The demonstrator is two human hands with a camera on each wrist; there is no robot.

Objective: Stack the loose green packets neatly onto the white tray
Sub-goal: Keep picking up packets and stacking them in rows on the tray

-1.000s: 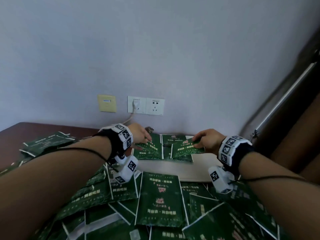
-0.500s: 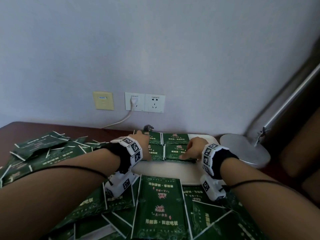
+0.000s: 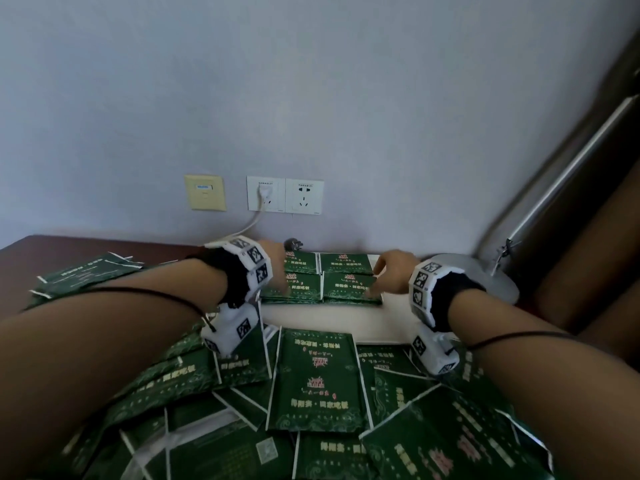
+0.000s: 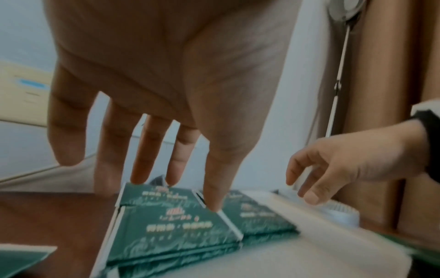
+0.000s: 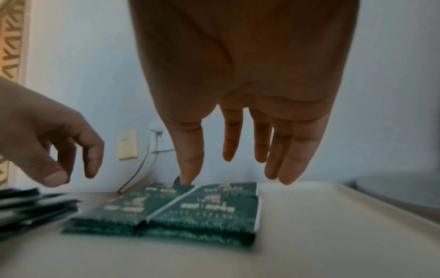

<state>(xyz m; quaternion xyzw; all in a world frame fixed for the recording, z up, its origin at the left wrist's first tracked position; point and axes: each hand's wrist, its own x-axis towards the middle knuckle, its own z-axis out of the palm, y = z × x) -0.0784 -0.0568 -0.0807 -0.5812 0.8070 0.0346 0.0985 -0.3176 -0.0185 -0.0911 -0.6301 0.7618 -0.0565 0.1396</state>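
A white tray (image 3: 329, 320) lies by the wall and carries green packets in neat side-by-side stacks (image 3: 348, 285). My left hand (image 3: 282, 284) hovers over the left stack (image 4: 176, 231) with straight spread fingers; the thumb tip (image 4: 214, 203) is at the packet's edge. Over the right stack (image 5: 202, 212) hangs my right hand (image 3: 377, 282), fingers straight and holding nothing. In the wrist views the left hand (image 4: 152, 169) and right hand (image 5: 238, 169) both show empty palms. Several loose green packets (image 3: 317, 379) lie heaped in front of the tray.
More loose packets (image 3: 83, 275) are spread over the dark wooden table (image 3: 52, 251) at the left. A round lamp base (image 3: 491, 282) stands right of the tray, its pole slanting up. Wall sockets (image 3: 285, 199) with a cable are behind, and a dark plug (image 3: 293, 244) lies beside the tray.
A second ago each hand brought a packet to the tray, then pressed it onto its stack. Both hands have now let go and lifted off, fingers open.
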